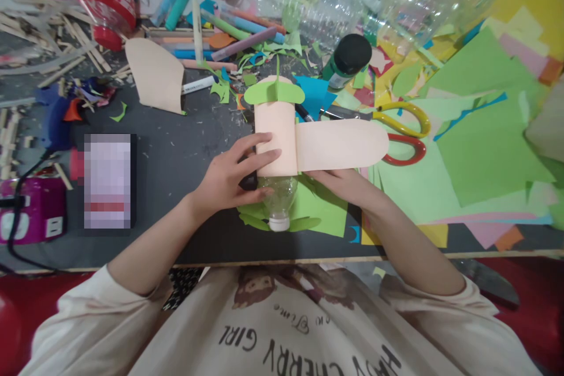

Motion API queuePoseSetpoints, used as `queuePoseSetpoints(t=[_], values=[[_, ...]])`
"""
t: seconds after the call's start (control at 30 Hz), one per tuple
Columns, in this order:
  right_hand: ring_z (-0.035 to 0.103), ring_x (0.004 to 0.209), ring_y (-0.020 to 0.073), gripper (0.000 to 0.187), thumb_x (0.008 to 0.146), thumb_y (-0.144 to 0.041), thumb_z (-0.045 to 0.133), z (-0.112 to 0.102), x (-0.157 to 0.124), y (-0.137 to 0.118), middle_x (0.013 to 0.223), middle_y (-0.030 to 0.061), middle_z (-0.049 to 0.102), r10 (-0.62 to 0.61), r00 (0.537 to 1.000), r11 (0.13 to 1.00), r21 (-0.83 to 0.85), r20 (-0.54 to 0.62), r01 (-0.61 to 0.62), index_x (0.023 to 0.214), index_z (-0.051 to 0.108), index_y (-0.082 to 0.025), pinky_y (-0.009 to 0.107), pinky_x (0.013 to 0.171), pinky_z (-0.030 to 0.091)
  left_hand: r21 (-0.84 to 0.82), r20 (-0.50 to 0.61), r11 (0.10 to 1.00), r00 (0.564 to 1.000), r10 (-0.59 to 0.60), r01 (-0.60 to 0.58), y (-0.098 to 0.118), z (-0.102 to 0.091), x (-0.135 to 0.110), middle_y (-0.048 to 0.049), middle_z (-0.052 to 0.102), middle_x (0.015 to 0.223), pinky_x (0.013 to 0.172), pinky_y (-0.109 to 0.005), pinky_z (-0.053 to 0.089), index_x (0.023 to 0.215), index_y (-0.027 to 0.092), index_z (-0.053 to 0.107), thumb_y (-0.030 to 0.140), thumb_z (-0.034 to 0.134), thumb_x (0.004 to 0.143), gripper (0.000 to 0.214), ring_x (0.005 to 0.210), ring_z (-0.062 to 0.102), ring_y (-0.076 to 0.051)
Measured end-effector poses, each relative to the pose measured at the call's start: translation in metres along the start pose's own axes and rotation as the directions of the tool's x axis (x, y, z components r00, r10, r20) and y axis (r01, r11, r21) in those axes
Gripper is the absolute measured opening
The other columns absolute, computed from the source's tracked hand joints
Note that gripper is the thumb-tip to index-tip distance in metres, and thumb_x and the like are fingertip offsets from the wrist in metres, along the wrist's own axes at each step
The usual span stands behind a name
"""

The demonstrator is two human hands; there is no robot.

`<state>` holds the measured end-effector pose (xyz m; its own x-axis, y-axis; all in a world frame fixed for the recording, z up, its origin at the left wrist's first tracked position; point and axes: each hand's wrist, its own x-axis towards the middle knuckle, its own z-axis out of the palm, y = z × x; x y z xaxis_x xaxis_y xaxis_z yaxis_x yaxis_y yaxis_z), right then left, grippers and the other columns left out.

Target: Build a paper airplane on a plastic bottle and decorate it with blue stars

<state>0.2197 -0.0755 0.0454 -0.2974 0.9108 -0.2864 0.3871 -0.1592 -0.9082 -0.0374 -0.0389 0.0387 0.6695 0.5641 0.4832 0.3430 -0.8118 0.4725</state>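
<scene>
A clear plastic bottle (282, 192) with a white cap lies at the table's front, its cap towards me. Pale peach paper (282, 120) covers its body, and a round-ended peach paper strip (343, 144) sticks out to the right. Green paper leaf shapes (274, 93) sit across its far end. My left hand (222, 176) grips the bottle, fingers over the peach paper and thumb near the bottle's shoulder. Under the strip reaches my right hand (346, 185); its fingers are mostly hidden. Green paper (326, 211) lies beneath the bottle.
Scissors (405, 120) with yellow and red handles lie right of the bottle, near a black-lidded jar (348, 59). At left are a blue glue gun (55, 114), a blurred-out box (108, 182) and a purple box (33, 208). Paper scraps, sticks, markers and bottles crowd the back.
</scene>
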Motion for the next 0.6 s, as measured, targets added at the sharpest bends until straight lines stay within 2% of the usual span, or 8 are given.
queuePoseSetpoints(t=[0.3, 0.47, 0.6], values=[[0.051, 0.136, 0.0329, 0.045, 0.086, -0.058, 0.057, -0.0037, -0.0006, -0.0014, 0.132, 0.0044, 0.068, -0.032, 0.999, 0.999, -0.039, 0.034, 0.033, 0.118, 0.070, -0.029, 0.058, 0.121, 0.030, 0.022, 0.017, 1.000, 1.000, 0.005, -0.006, -0.0002, -0.0013, -0.0005, -0.0150, 0.056, 0.135, 0.072, -0.029, 0.057, 0.141, 0.029, 0.047, 0.053, 0.054, 0.094, 0.053, 0.098, 0.063, -0.021], [0.043, 0.144, 0.0310, 0.058, 0.088, -0.060, 0.055, -0.0073, 0.0005, -0.0020, 0.148, 0.0035, 0.056, -0.051, 0.993, 0.994, -0.092, 0.109, 0.061, 0.137, 0.058, -0.028, 0.054, 0.122, 0.028, 0.009, 0.027, 1.000, 1.000, 0.010, -0.010, -0.0005, -0.0018, -0.0008, -0.0163, 0.056, 0.136, 0.074, -0.030, 0.056, 0.142, 0.027, 0.047, 0.050, 0.056, 0.094, 0.053, 0.100, 0.063, -0.022], [0.043, 0.144, 0.0317, 0.064, 0.090, -0.061, 0.052, -0.0098, 0.0009, -0.0032, 0.152, 0.0047, 0.050, -0.088, 0.985, 0.981, -0.157, 0.146, 0.111, 0.143, 0.052, -0.025, 0.054, 0.121, 0.031, 0.033, 0.049, 0.999, 0.999, -0.008, 0.007, -0.0005, -0.0008, -0.0011, -0.0151, 0.055, 0.136, 0.074, -0.031, 0.057, 0.142, 0.030, 0.045, 0.052, 0.053, 0.095, 0.052, 0.099, 0.064, -0.022]])
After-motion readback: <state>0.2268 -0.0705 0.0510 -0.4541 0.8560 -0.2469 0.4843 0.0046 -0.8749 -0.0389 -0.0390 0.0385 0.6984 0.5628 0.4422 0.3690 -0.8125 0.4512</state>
